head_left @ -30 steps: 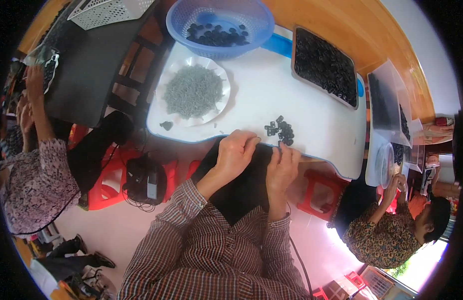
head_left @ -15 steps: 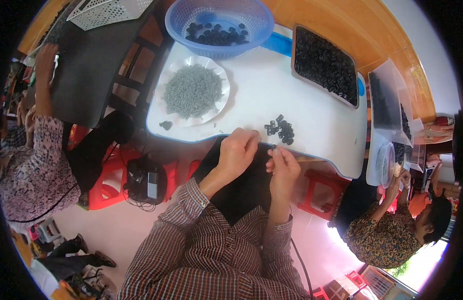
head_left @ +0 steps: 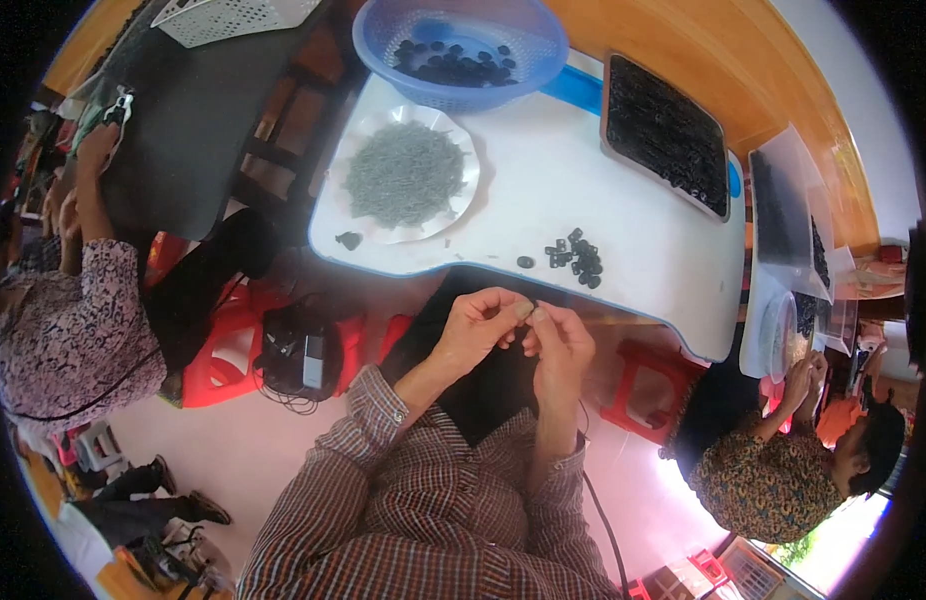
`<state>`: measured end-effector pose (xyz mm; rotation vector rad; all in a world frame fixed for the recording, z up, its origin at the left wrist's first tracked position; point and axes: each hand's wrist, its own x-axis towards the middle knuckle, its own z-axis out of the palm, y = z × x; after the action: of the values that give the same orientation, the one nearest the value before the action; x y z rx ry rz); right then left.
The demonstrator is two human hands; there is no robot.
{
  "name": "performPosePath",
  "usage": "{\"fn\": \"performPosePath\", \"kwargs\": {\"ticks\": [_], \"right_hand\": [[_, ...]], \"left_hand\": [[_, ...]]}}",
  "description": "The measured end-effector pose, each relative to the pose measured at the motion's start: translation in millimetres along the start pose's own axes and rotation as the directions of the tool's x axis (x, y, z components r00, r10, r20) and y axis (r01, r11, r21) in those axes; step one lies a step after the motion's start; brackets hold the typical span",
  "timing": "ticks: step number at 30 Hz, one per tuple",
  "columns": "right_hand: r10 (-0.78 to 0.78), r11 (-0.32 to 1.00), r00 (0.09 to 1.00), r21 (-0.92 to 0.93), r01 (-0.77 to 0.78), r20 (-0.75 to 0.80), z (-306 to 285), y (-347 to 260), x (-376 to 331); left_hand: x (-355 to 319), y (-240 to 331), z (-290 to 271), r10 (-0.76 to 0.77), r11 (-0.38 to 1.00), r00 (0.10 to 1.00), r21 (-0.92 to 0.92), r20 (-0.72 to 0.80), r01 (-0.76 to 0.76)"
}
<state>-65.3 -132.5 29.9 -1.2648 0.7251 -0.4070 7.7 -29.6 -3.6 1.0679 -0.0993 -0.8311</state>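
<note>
In front of the table's near edge, my left hand (head_left: 480,328) and my right hand (head_left: 563,342) meet fingertip to fingertip, both closed in a pinch. A tiny dark part shows between the tips, mostly hidden by thumbs and fingers; what the left fingers grip is too small to make out. Just beyond, a small pile of black parts (head_left: 586,262) lies on the white table (head_left: 513,160). One round black piece (head_left: 525,262) sits apart, left of the pile. A white fluted plate (head_left: 463,200) at the left holds a heap of small translucent grey pieces (head_left: 403,172).
A blue perforated basket (head_left: 553,55) with black parts stands at the far left. At the far right is a tray (head_left: 718,212) full of black parts. A dark scrap (head_left: 349,240) lies near the left edge. People sit working at both sides, near red stools (head_left: 643,385).
My left hand has moved right and nearer to me, and its fingertips now touch those of my right hand. A single round black piece now lies left of the pile. The view has shifted slightly.
</note>
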Motion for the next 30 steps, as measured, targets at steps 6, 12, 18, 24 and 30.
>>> {"fn": "performPosePath", "kwargs": {"ticks": [6, 12, 18, 24, 30], "right_hand": [[0.024, 0.996, 0.997, -0.084, -0.018, 0.067, 3.6, -1.1, -6.8], [0.074, 0.995, 0.989, -0.073, -0.065, 0.125, 10.3, -1.5, -6.4], [0.083, 0.985, 0.987, -0.159, -0.060, 0.139, 4.9, -0.3, -3.7], [0.102, 0.983, 0.990, -0.163, -0.085, 0.100, 6.4, -3.5, -6.1], [0.115, 0.986, 0.989, -0.131, -0.102, 0.094, 7.1, -2.6, -5.9]], "left_hand": [[-7.2, 3.0, -9.0, 0.029, 0.999, 1.000, 0.046, -0.009, -0.029], [-9.9, 8.7, -20.7, 0.048, 0.983, 0.999, 0.176, -0.001, -0.047], [-8.8, 7.6, -18.0, 0.089, 0.946, 0.996, 0.313, -0.012, -0.080], [4.5, 29.3, -23.2, 0.723, 0.136, 0.663, 0.901, 0.195, -0.413], [18.1, 33.1, -31.6, 0.646, -0.166, 0.674, 0.928, 0.357, -0.333]]}}
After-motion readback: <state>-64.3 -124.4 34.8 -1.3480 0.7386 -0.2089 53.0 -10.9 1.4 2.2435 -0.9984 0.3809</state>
